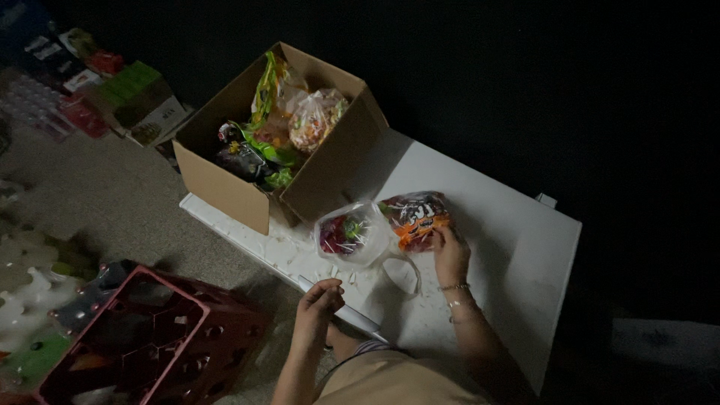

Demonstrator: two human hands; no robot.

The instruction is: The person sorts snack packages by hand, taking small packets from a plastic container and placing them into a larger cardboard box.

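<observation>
**Inspector:** Begin at the left edge.

**Assistant:** A dark red plastic crate (154, 337) with holes in its walls sits on the carpeted floor (112, 195), tipped at an angle, close by the person's knee. Beyond it, small packages (127, 97) lie in the dim far corner, too dark to tell apart.

**Inspector:** And the carton?

**Assistant:** An open cardboard box (225, 187) stands on the left corner of the white tabletop (525, 247), flaps up. Bagged sweets (315, 116) and green-wrapped packs stand loosely inside it, leaning on one another. My judgement: the box sits within arm's reach of both hands, so bags can pass between it and the work area.

**Inspector:** The hands?

**Assistant:** The left hand (319, 300) hovers just off the tabletop's near edge, fingers curled in with thumb against fingertips. Whether that grip pinches anything, I cannot tell; the light is poor. It touches no bag.

**Inspector:** The right?

**Assistant:** The right hand (450, 251), bracelets at the wrist, rests its fingertips on an orange and red snack packet (412, 217) lying flat on the tabletop. The grip is pressed down on the packet's near end, seemingly to steady it. Just left of it, touching, lies a clear plastic bag (352, 234) with red and green pieces inside, its handle loop trailing toward the person.

**Inspector:** Surface condition?

**Assistant:** Pale scraps are scattered near the bags.
</observation>
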